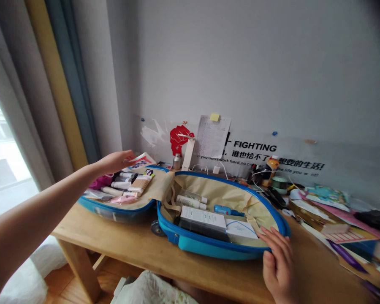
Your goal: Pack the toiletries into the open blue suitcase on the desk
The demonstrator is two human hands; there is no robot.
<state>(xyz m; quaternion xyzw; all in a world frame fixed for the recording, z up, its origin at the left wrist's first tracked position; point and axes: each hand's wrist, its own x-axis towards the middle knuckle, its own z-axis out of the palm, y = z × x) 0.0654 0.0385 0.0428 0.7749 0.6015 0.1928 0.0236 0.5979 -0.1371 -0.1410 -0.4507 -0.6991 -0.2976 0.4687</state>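
A small blue suitcase [209, 249] lies open on a wooden desk [139, 249], both halves lined in beige. My left hand [115, 161] reaches over the far edge of the left half [114, 211], which holds tubes, bottles and a bundle of sticks; its fingers are extended and it holds nothing I can see. My right hand [278, 264] rests with fingers spread on the near rim of the right half. That half holds a white and black box [204, 221], a white box [240, 230], a blue bottle [226, 210] and white bottles [190, 202].
Against the wall stand a paper sheet [211, 137], a red paper shape [180, 138], cables and small bottles. The desk's right side is piled with papers, books and pens [335, 223]. Curtains [60, 84] and a window are at left.
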